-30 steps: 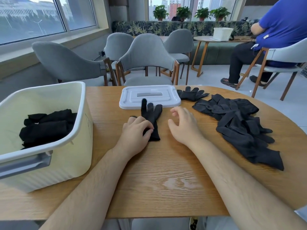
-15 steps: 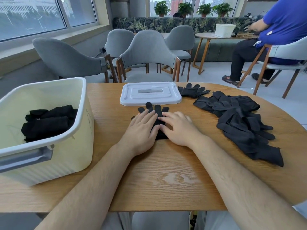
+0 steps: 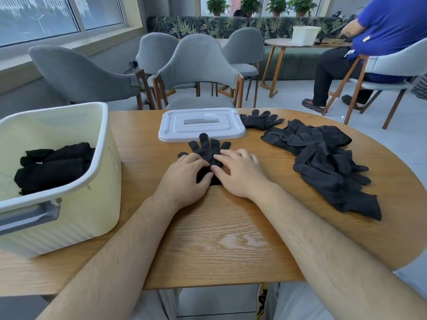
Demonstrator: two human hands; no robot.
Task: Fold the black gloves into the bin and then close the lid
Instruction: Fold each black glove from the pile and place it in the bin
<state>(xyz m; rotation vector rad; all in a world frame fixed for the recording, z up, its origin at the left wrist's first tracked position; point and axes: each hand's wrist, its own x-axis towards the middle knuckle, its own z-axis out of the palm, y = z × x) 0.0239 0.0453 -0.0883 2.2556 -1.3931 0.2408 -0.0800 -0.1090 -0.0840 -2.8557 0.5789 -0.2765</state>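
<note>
At your far left the bin (image 3: pixel 99 204) stands open on the table (image 3: pixel 219 239), with folded gloves (image 3: pixel 53 167) lying inside it. Between its wall and your left forearm there is a strip of bare wood. The near edge of the table is also bare, except for your two forearms lying over it.

Your left hand (image 3: pixel 184 179) lies flat, fingers relaxed, and presses the wrist part of the glove (image 3: pixel 208 148). The glove lies in the middle of the table. Its long axis runs straight away from you and its fingers point at the lid (image 3: pixel 201 124). The longest fingertip reaches the lid's near rim (I cannot tell if it lies on the rim or only touches it).

Your right hand (image 3: pixel 240 179) is flat too and presses the same glove from the other side, almost touching the left one.

More to the right, past a band of bare wood, the pile of loose gloves (image 3: pixel 323 158) stretches toward the round right edge. Another glove (image 3: pixel 261 120) lies just beside the lid.

One second ago only your left hand held the glove and its fingers were bunched together. Now both hands are down and the fingers are fanned out.
</note>
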